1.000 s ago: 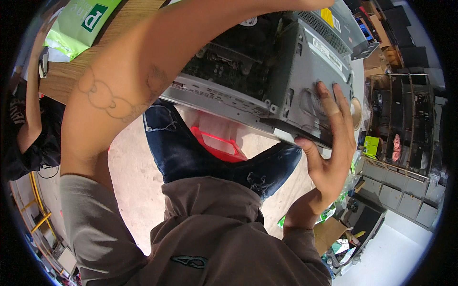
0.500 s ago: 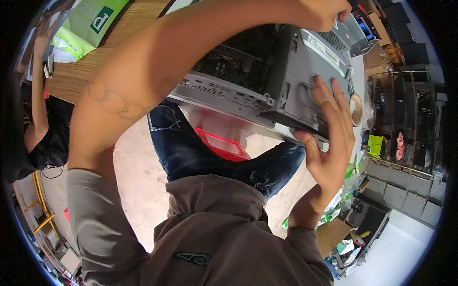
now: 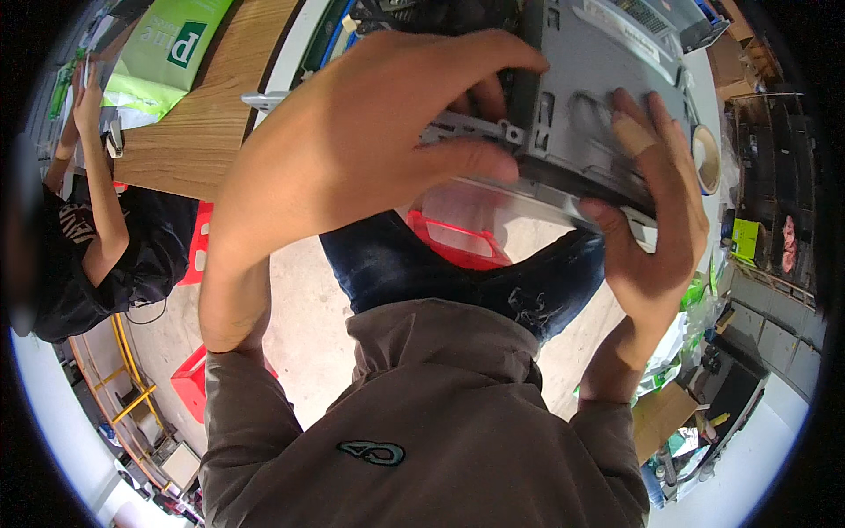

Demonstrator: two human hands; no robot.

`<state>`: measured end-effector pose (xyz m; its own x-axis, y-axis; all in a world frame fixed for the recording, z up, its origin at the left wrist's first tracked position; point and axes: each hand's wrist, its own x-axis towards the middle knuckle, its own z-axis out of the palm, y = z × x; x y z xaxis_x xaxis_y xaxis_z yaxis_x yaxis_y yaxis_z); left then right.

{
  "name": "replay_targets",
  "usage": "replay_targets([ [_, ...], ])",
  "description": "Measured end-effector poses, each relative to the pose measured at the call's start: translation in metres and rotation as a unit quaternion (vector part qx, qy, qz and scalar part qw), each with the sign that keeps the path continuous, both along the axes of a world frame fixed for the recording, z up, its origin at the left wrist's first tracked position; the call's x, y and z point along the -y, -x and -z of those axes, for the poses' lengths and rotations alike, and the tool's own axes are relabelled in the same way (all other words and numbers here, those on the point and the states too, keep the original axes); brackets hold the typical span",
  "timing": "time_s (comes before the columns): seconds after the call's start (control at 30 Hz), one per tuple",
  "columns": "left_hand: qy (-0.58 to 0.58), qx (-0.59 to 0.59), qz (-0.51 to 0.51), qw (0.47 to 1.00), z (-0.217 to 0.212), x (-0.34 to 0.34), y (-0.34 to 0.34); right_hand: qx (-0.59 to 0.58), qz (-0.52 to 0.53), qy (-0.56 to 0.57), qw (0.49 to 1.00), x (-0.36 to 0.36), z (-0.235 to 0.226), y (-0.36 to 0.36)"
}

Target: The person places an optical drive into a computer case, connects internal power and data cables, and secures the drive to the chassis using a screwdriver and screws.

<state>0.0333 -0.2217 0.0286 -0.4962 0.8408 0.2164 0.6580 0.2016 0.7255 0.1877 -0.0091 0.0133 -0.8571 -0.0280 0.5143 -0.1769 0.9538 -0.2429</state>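
Observation:
A desktop computer case (image 3: 590, 97) of grey metal lies on the table with its dark inside exposed. My left hand (image 3: 370, 123) bends over its near edge, thumb outside against the ported panel and fingers reaching over the opening. Much of that panel is hidden behind this hand. At the near right corner, my right hand (image 3: 656, 189) wraps round the case, its thumb on the near side and its fingers spread on the flat metal top. A loop-shaped mark or wire (image 3: 591, 119) shows faintly on that top.
A roll of tape (image 3: 707, 158) sits right of the case. A green bag (image 3: 163, 62) rests on the wooden table (image 3: 211, 132) at left, near another person's arm (image 3: 106, 211). Red plastic stools (image 3: 458, 246) stand below. Shelving (image 3: 775, 176) lines the right side.
My left hand has come back from the far side of the case to its near edge. My right hand keeps its hold at the near right corner. The view has shifted.

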Motion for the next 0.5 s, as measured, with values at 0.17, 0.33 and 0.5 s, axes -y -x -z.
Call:
replay_targets([
  [0.17,0.010,0.001,-0.075,0.997,0.005,-0.002,-0.014,-0.017,-0.020,0.004,1.000,-0.007,0.009,-0.003],
  [0.33,0.051,0.039,-0.085,0.994,-0.018,-0.012,-0.026,-0.023,-0.020,0.018,0.999,-0.014,0.015,-0.006],
  [0.5,0.070,0.047,-0.106,0.991,-0.029,-0.021,-0.031,0.001,-0.034,0.058,0.998,-0.019,0.021,-0.007],
])
